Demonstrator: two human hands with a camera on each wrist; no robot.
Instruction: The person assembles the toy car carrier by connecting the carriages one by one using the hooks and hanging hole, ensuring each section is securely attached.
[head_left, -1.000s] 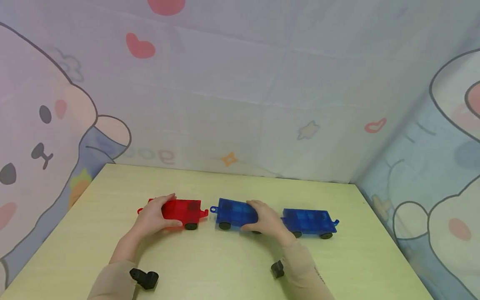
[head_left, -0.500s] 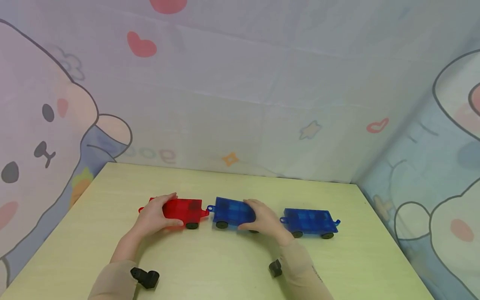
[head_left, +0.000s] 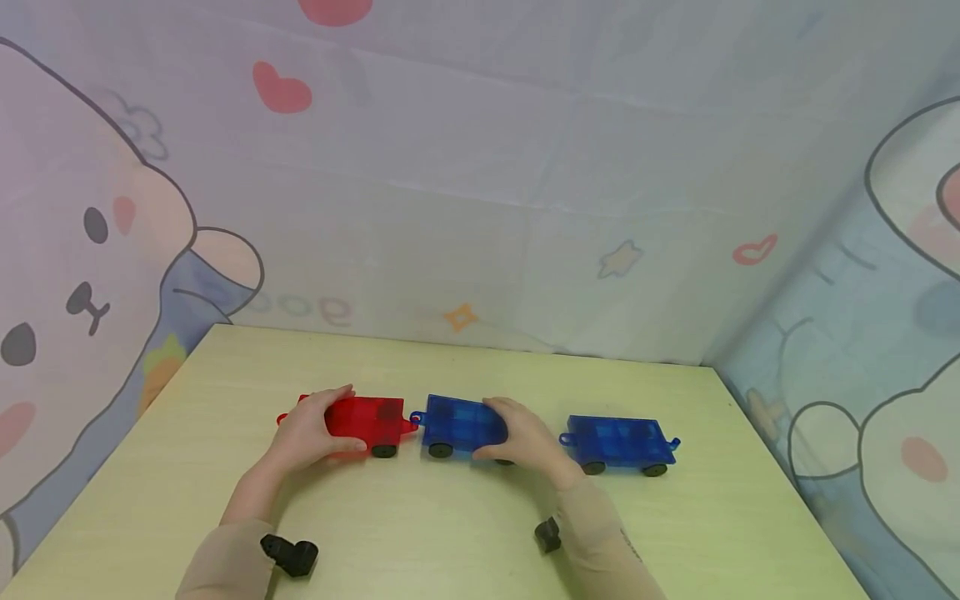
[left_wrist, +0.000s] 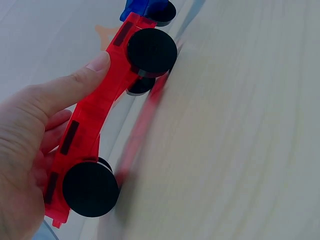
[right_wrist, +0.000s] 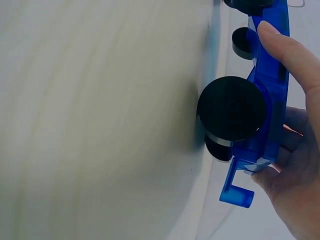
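Observation:
A red toy train car (head_left: 366, 421) with black wheels is gripped by my left hand (head_left: 309, 433), thumb on the near side and fingers over the far side. My right hand (head_left: 528, 442) holds a blue toy train car (head_left: 457, 422) the same way. The blue car's ring (head_left: 417, 418) overlaps the red car's hook (head_left: 408, 426); whether it is fully seated I cannot tell. In the right wrist view, the held blue car's own hook (right_wrist: 236, 196) sticks out free at its other end. In the left wrist view, the red car's wheels (left_wrist: 90, 189) show near the tabletop.
A second blue toy train car (head_left: 618, 442) stands on the table right of my right hand, apart from the others. The pale wooden table (head_left: 420, 525) ends at a printed cloth backdrop (head_left: 480, 208) behind and at the sides.
My right hand has moved left with its blue car, bringing the ring from beside the red car's hook to over it. The left hand and red car have hardly moved.

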